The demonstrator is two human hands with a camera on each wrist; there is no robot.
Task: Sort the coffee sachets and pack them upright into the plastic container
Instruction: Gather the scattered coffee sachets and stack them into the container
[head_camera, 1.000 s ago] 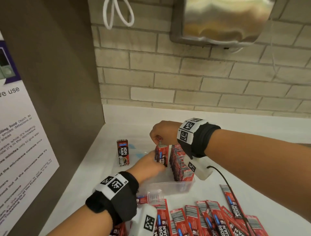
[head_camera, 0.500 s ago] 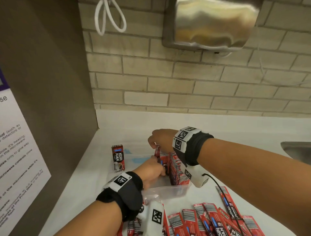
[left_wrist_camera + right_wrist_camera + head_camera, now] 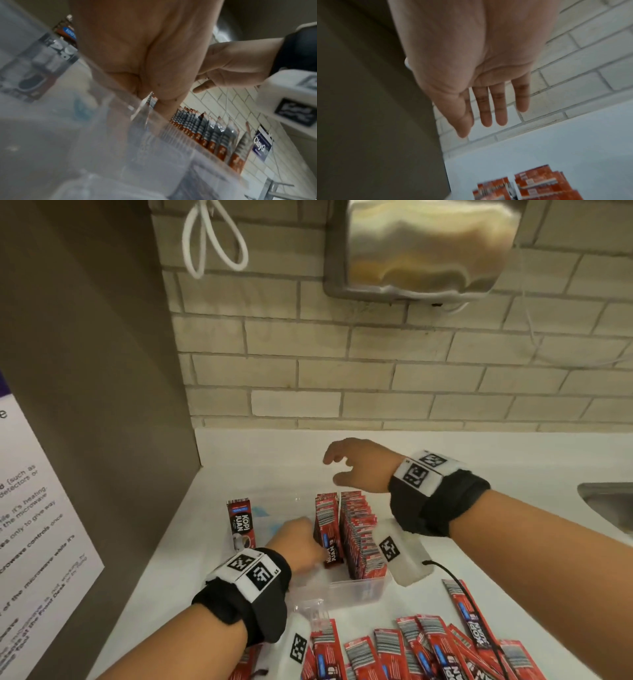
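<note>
On the white counter (image 3: 479, 467) stands the clear plastic container (image 3: 356, 590), holding two upright rows of red coffee sachets (image 3: 359, 532). The left hand (image 3: 298, 542) reaches into the container's left side, against the shorter row; whether its fingers grip a sachet cannot be told. The right hand (image 3: 359, 467) hovers above the rows' far end, fingers extended, holding nothing. Loose sachets (image 3: 428, 648) lie on the counter nearer the person. One sachet (image 3: 240, 523) stands upright left of the container.

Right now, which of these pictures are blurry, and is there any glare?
Head view: mostly sharp, with soft glare on the steel wall dispenser. Left wrist view: clear plastic container smeared and out of focus. Right wrist view: red coffee sachets blurred.
</note>
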